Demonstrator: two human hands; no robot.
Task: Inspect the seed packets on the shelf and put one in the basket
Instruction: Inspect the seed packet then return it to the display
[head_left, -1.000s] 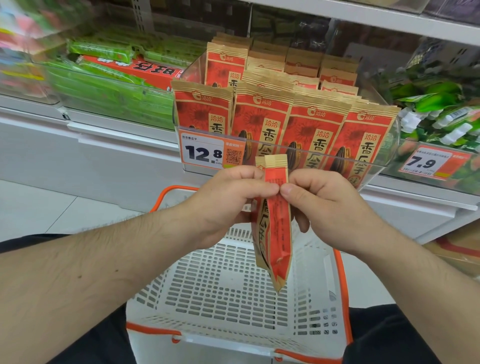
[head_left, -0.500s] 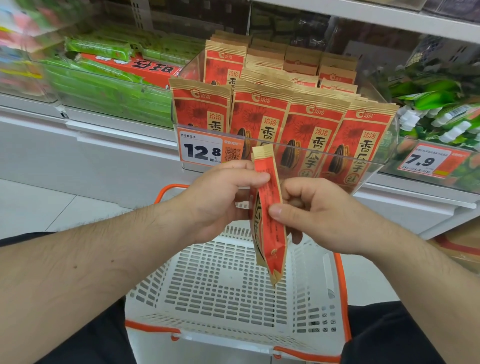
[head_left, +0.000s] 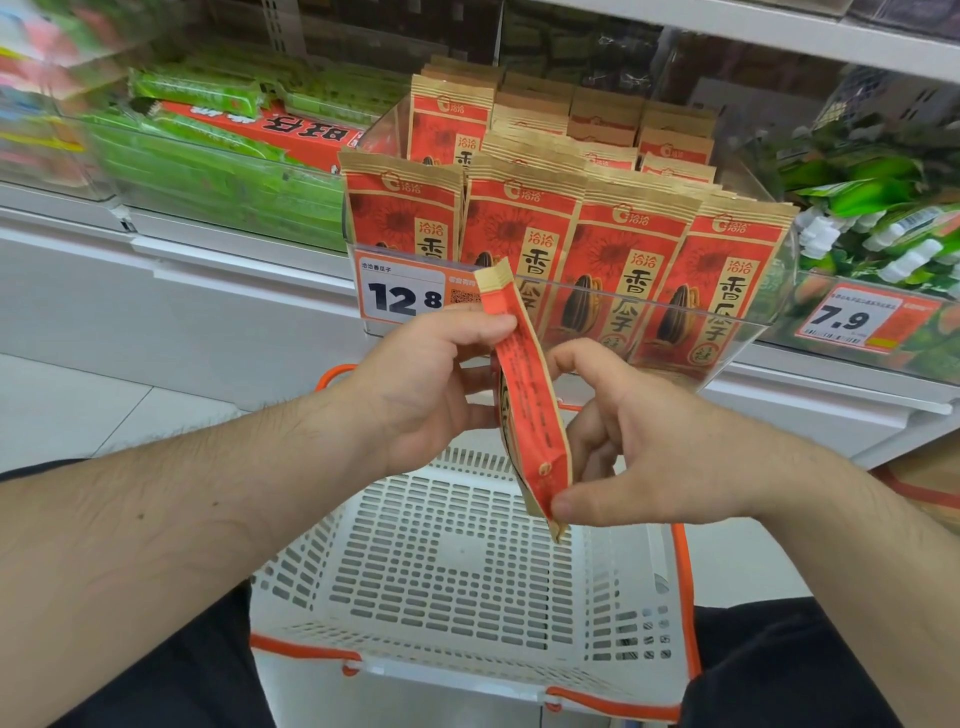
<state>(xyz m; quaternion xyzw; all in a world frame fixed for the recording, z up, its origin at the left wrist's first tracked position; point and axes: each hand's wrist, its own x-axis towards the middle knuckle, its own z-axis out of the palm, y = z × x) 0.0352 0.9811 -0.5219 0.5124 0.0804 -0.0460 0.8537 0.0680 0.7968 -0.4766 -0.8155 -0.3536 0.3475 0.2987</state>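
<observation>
A shop: price tags front stocked shelf bins above a shopping basket.

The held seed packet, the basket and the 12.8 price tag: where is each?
held seed packet (head_left: 530, 415), head view, red side panel.
basket (head_left: 467, 561), head view, bare slotted floor.
12.8 price tag (head_left: 402, 299), head view, printed digits.

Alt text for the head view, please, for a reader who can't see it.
Both hands hold one red seed packet edge-on above an empty white basket: the left hand pinches near its top, the right hand its bottom corner. Behind, a clear shelf bin holds rows of matching packets, with a 12.8 price tag.
</observation>
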